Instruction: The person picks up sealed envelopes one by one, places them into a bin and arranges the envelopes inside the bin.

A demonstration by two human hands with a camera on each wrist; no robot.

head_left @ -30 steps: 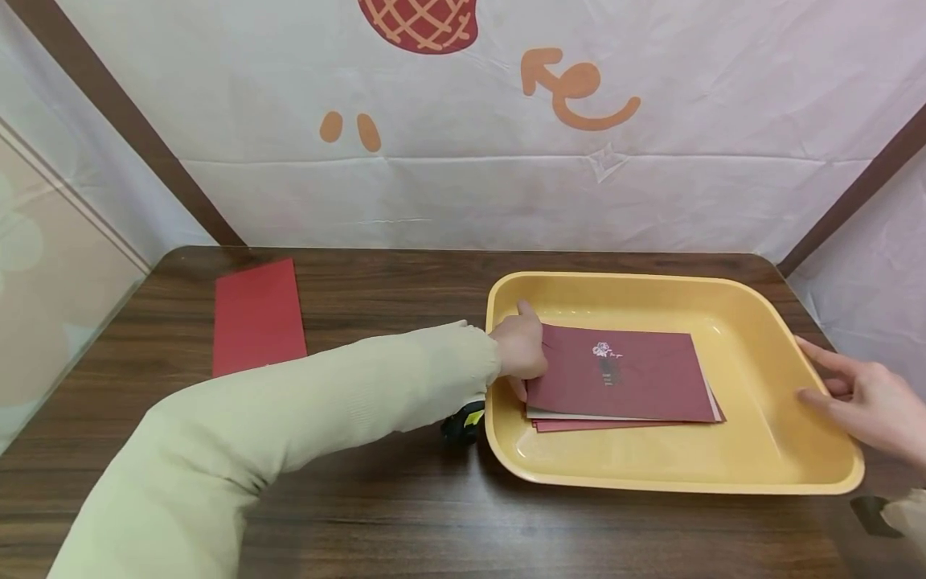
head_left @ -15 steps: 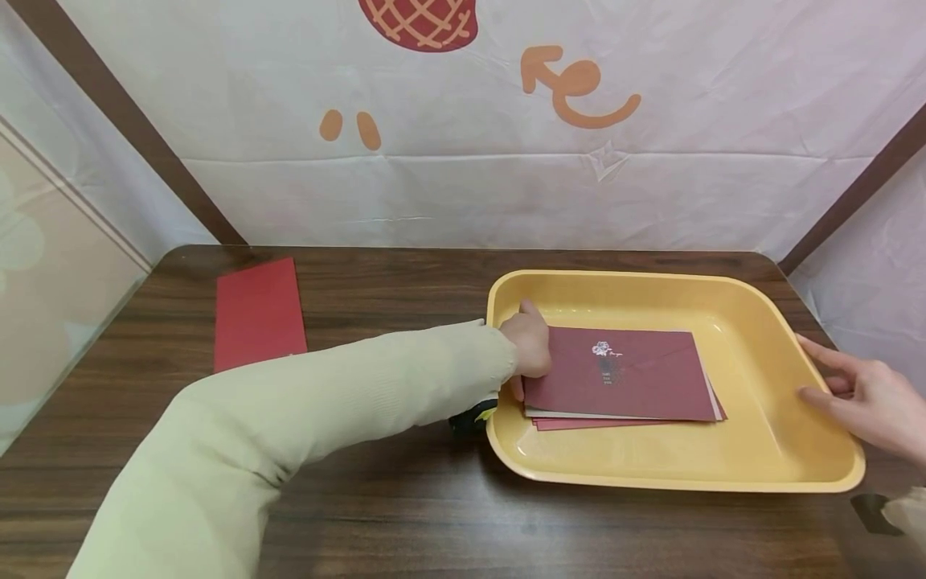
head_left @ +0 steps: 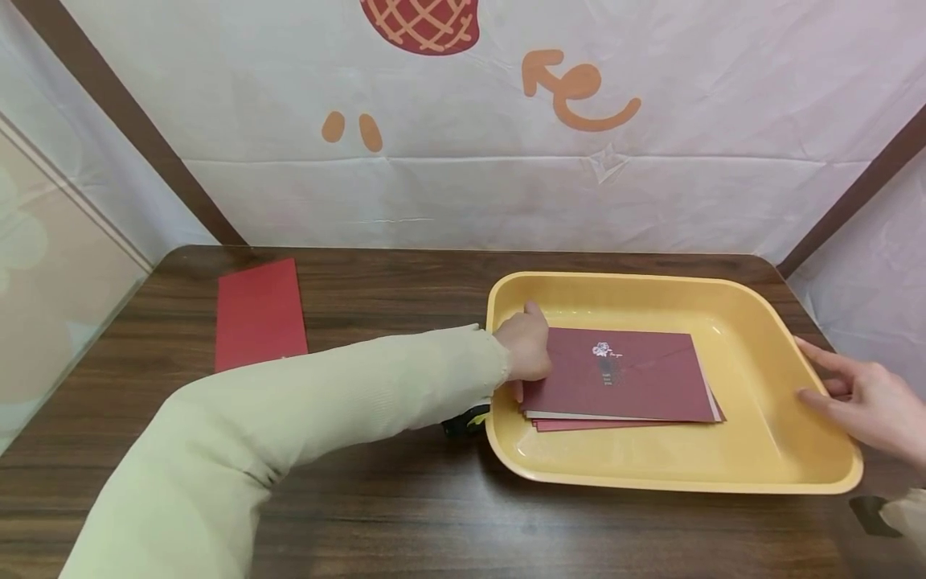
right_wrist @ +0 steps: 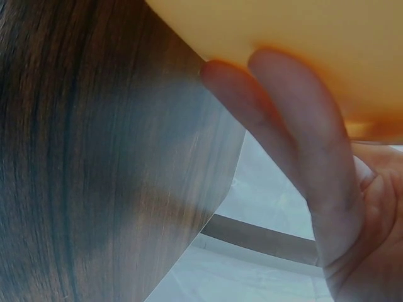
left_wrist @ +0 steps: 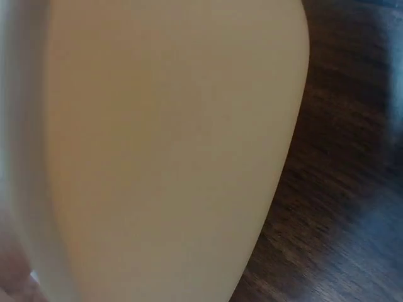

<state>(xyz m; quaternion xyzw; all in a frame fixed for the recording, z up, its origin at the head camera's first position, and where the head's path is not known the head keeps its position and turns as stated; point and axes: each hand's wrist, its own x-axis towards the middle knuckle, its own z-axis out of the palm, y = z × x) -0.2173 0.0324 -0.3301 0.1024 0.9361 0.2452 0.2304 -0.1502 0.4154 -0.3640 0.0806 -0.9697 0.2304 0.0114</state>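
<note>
A yellow tray (head_left: pixel 767 466) stands on the right of the wooden table in the head view. Inside it lies a small stack of dark red greeting cards (head_left: pixel 637 378); the top one bears a white flower print. My left hand (head_left: pixel 526 346) reaches over the tray's left rim and pinches the left edge of the cards; how many it holds is hidden. With thumb inside and fingers outside, my right hand (head_left: pixel 875 402) grips the tray's right wall. The right wrist view shows its fingers (right_wrist: pixel 308 126) against the tray's outer side. The tray's wall (left_wrist: pixel 170 151) fills most of the left wrist view.
A bright red card or envelope (head_left: pixel 260 314) lies at the table's back left, partly behind the left sleeve (head_left: pixel 347 394). A black wrist device (head_left: pixel 463 421) shows under that sleeve, beside the tray. A white printed cloth (head_left: pixel 434 193) hangs behind the table (head_left: pixel 405 523).
My left hand has shifted slightly right and its hold on the cards' edge has moved a little; the top card sits slightly further left. The right hand and the tray stay in place.
</note>
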